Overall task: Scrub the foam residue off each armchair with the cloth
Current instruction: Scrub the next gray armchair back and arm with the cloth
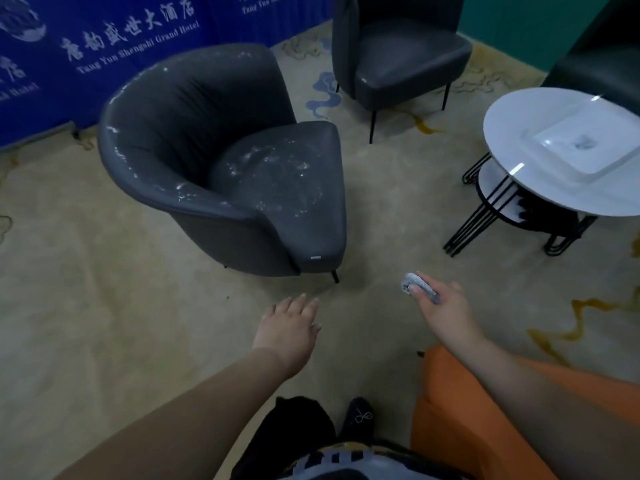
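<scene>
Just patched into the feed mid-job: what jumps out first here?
The near grey armchair, centre-left, streaked with white foam residue on seat and rim. The right hand pinches a balled cloth above the carpet; the left hand is open. A round white table stands right.

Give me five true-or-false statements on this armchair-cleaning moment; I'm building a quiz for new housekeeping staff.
1. The right hand grips a small crumpled grey cloth. True.
2. The left hand holds a spray bottle. False: it is open and holds nothing.
3. The near dark grey leather tub armchair shows white foam residue on its seat and rim. True.
4. The cloth is pressed against that armchair's seat. False: it is held above the beige patterned carpet, apart from the chair.
5. The round white side table stands left of the near armchair. False: it stands to its right.
</scene>
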